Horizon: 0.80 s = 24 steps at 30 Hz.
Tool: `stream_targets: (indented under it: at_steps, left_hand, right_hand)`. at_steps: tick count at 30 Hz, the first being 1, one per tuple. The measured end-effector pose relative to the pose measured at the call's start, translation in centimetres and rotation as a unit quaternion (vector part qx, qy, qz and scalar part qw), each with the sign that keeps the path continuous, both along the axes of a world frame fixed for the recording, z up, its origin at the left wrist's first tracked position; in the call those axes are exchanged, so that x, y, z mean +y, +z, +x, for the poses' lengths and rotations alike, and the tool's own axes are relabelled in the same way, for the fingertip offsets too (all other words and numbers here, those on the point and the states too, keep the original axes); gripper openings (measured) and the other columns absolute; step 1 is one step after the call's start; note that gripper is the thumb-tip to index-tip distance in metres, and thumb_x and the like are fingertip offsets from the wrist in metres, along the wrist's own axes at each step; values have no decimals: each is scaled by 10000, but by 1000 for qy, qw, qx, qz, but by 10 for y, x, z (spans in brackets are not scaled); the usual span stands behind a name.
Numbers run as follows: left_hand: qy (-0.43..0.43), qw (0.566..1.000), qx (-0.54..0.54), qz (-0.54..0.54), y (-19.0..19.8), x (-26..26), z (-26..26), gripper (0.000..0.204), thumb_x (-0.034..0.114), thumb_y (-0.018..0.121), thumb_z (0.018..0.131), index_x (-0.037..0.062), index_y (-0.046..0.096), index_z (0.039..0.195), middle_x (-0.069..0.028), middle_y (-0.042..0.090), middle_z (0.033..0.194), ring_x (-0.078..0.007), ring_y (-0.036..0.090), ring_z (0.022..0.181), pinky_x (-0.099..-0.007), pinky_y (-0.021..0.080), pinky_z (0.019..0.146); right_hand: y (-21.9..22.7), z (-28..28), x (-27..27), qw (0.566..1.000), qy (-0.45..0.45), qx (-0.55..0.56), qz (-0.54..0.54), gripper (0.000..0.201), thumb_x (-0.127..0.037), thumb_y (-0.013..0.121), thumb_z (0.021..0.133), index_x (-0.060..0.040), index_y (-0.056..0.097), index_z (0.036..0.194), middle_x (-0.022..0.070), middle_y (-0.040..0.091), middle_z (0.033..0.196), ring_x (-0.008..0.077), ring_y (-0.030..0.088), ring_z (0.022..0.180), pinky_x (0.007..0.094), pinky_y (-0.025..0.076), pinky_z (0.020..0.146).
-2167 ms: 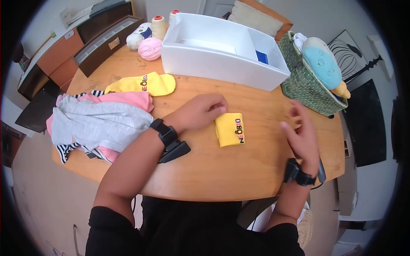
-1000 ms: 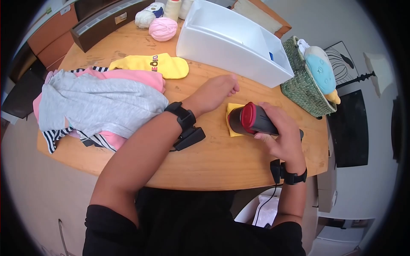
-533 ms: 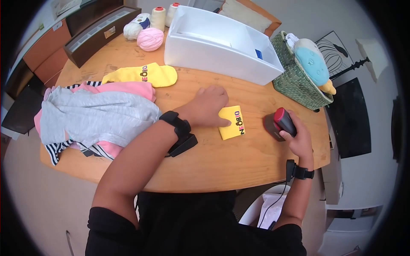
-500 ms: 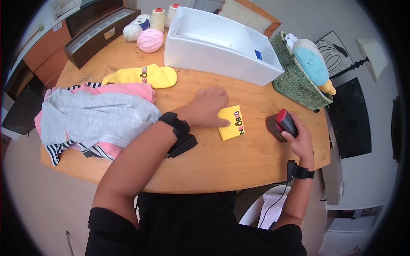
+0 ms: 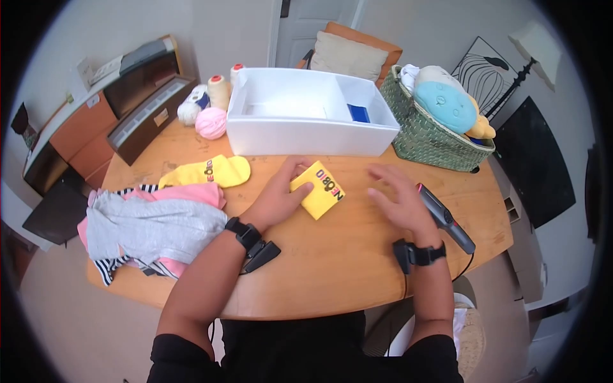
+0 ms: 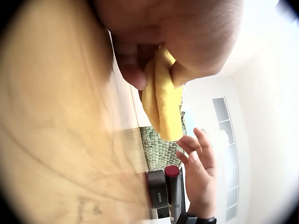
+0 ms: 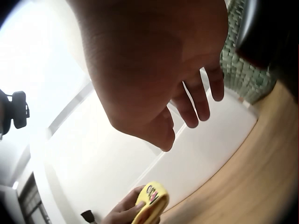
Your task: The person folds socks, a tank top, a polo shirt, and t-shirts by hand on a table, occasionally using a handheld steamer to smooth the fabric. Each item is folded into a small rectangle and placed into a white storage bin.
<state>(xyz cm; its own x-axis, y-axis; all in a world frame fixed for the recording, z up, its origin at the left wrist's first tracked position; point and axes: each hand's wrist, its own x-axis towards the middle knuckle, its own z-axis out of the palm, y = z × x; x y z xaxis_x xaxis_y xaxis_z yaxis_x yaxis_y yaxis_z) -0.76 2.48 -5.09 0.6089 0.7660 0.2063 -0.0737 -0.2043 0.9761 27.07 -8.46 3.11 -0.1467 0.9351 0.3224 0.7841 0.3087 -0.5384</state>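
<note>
In the head view my left hand pinches a folded yellow sock with NEOBIO lettering, thumb on the printed face. The left wrist view shows the folded layers of the sock edge-on between thumb and fingers. My right hand hangs to the right of the sock with its fingers spread and nothing in them. Just beyond that hand, a black corded handheld appliance with red trim lies on the table. A second yellow sock lies flat at the left, behind the pile of clothes.
A white divided bin stands at the back of the wooden table. To its right is a green woven basket holding plush toys. Yarn balls, including a pink one, and thread cones sit at its left. The appliance's cord runs off the front edge.
My left hand has picked up the folded sock and tilted it. My right hand has let go of the appliance, now lying at the right, and moved left toward the sock. The head view has tipped upward.
</note>
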Motion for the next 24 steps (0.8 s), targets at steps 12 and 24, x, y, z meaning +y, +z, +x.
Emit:
stream_targets:
  at_steps: [12, 24]
  left_hand:
    - [100, 995, -6, 7, -4, 2, 4, 398, 17, 585, 1070, 18, 459, 1448, -113, 633, 1303, -166, 613, 1227, -313, 485, 1057]
    - [55, 989, 105, 86, 71, -16, 25, 294, 24, 674, 1029, 23, 591, 1311, -49, 672, 1205, -130, 645, 1126, -281, 537, 954]
  right_hand:
    - [-89, -4, 81, 888, 137, 370, -236, 281, -300, 601, 1116, -45, 697, 1048, -37, 633, 873, 59, 565, 803, 237, 477, 726]
    - [-113, -6, 96, 884, 187, 400, -156, 211, -212, 668, 1077, -4, 701, 1090, -17, 669, 948, 54, 597, 862, 248, 510, 778]
